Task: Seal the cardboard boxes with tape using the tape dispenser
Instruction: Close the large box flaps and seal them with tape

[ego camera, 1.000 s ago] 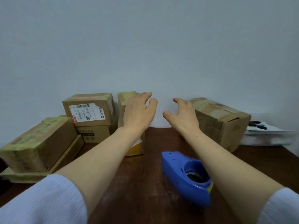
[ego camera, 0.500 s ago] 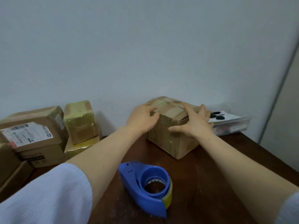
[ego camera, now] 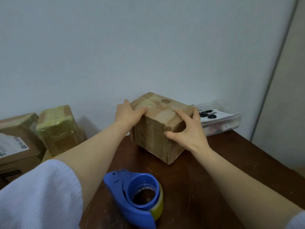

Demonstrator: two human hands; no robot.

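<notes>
A brown cardboard box (ego camera: 154, 138) with old tape strips on its top stands on the dark wooden table (ego camera: 214, 171), one corner turned toward me. My left hand (ego camera: 127, 114) grips its upper left edge. My right hand (ego camera: 188, 129) clasps its right side, thumb on the front face and fingers over the top corner. A blue tape dispenser (ego camera: 132, 195) with a yellowish roll lies on the table just in front of me, between my forearms and untouched.
Taped boxes are piled at the left: a greenish-taped one (ego camera: 57, 128) and one with a white label (ego camera: 14, 142). A clear plastic tray (ego camera: 221, 121) with black rings and papers sits behind the held box. The wall is close behind, the table edge at right.
My view swung right. Both hands went from hovering open over the table to clasping the box at the right, and the box now sits closer to me, away from the wall.
</notes>
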